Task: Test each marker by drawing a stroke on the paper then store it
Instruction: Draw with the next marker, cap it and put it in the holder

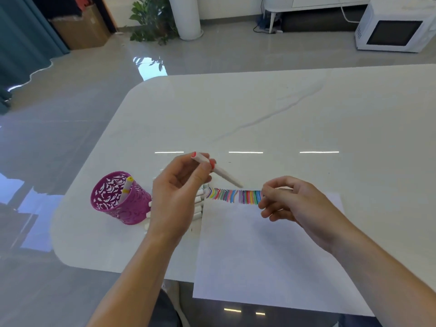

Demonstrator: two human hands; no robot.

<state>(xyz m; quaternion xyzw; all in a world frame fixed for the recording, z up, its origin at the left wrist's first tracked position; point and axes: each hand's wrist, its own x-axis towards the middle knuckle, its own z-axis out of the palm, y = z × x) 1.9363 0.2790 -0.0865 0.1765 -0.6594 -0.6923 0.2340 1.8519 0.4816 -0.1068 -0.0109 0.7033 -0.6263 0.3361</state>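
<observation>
Nearest is one sheet of paper (271,256), and its front edge hangs past the near rim of the table (306,114). A nudge from either forearm could, I judge, slide it off or skew it mid-stroke.

Above the sheet's far right part is the right hand (290,204). Its fingers are curled and the tips are drawn together just beside the last stroke. I cannot tell whether they pinch a cap or nothing. If that ink is still wet, the fingers could smear it.

Left of it, the left hand (174,197) grips one red-trimmed marker (221,172) by its upper end. The marker is raised off the table and slants down toward the band of strokes (233,195). Whether it is capped is unclear; an open tip dipping could leave a stray mark.

The strokes number roughly twenty and are packed too tightly for an exact count.

Under the left wrist lies a row of white markers (199,207) between paper and holder. At least five ends show and the rest are hidden. A dropped wrist could set them rolling.

Beyond stands one purple pen holder (132,213) with a single yellow marker (127,186) inside. It looks light, so a hard drop against its rim might tip it.
</observation>
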